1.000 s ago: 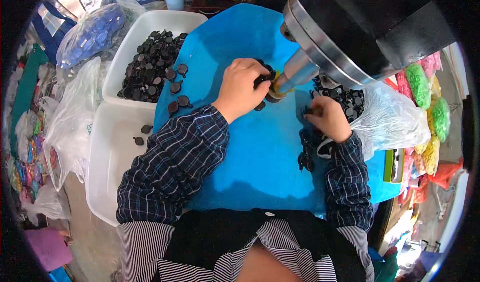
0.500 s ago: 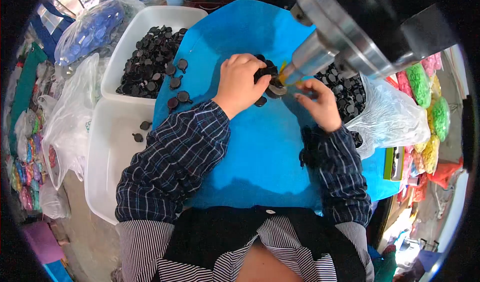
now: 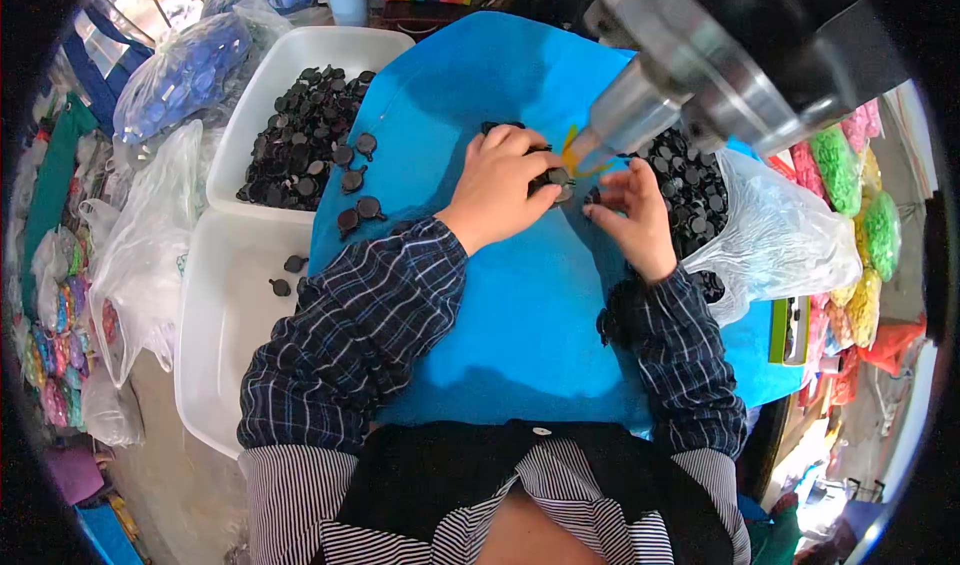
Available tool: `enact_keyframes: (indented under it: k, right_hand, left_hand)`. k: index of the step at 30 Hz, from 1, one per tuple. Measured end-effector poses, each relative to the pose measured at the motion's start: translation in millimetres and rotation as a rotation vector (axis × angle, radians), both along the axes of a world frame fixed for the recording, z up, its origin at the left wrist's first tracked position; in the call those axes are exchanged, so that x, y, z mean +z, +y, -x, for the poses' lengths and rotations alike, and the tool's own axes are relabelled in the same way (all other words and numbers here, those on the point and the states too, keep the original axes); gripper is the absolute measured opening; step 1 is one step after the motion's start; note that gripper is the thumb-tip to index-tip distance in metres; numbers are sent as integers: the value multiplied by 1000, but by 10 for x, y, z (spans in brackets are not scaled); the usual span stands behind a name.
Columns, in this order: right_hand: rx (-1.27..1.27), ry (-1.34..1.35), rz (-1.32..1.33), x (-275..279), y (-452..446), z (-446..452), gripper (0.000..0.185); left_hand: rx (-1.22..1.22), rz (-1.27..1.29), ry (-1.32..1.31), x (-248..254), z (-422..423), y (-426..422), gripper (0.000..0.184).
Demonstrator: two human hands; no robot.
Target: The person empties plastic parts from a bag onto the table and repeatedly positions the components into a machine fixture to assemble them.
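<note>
My left hand is closed round some small black round pieces, just below and left of the metal machine head with yellow bits at its tip. Beside that tip, my right hand has thumb and fingers bent around a small dark piece. A heap of black pieces lies behind the right hand. More black pieces lie next to my right wrist. Both hands are over the blue surface.
At the left stand a white tub of black pieces and a second white tub with a few. Loose black pieces lie at the blue surface's left edge. A clear plastic bag is at the right.
My right hand rose from the lower right toward the machine tip and now has a dark piece at its fingertips. My left hand shifted slightly right. The machine head moved up and right.
</note>
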State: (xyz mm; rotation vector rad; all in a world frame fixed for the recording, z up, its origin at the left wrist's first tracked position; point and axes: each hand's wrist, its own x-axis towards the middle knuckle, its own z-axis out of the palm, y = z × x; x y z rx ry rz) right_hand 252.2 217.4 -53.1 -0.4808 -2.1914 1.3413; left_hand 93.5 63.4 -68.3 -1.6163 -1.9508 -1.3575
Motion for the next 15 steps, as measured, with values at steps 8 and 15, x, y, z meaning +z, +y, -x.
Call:
enact_keyframes:
  k: [8, 15]
  right_hand:
    - [132, 225, -63, -119, -185, 363, 71]
    - [-35, -127, -954, -30, 756, 171, 35]
  left_hand:
    - [159, 23, -169, -6, 144, -70, 23]
    - [179, 16, -165, -43, 152, -33, 23]
